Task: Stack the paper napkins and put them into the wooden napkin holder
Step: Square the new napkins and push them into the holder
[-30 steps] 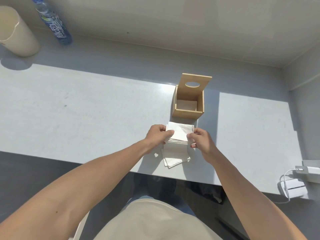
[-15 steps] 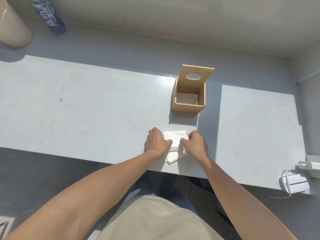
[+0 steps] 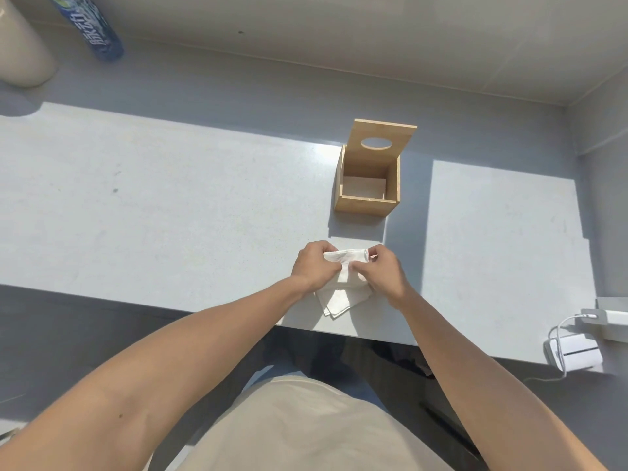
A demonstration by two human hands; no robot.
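Observation:
A stack of white paper napkins (image 3: 339, 297) lies near the front edge of the grey counter (image 3: 170, 198), its lower corners fanned out. My left hand (image 3: 314, 266) and my right hand (image 3: 384, 273) both pinch the upper part of the stack, which is bent up between them. The wooden napkin holder (image 3: 368, 202) stands just beyond the hands, its lid with an oval hole tipped open at the back. A white layer lies at the bottom of the holder.
A blue drink bottle (image 3: 91, 32) and a cream cylinder (image 3: 20, 52) stand at the far left by the wall. A white charger with a cable (image 3: 574, 351) sits at the right, near the counter's front edge.
Both hands came down onto the stack and pressed it, then curled the top edge of the napkins upward. The holder has not moved.

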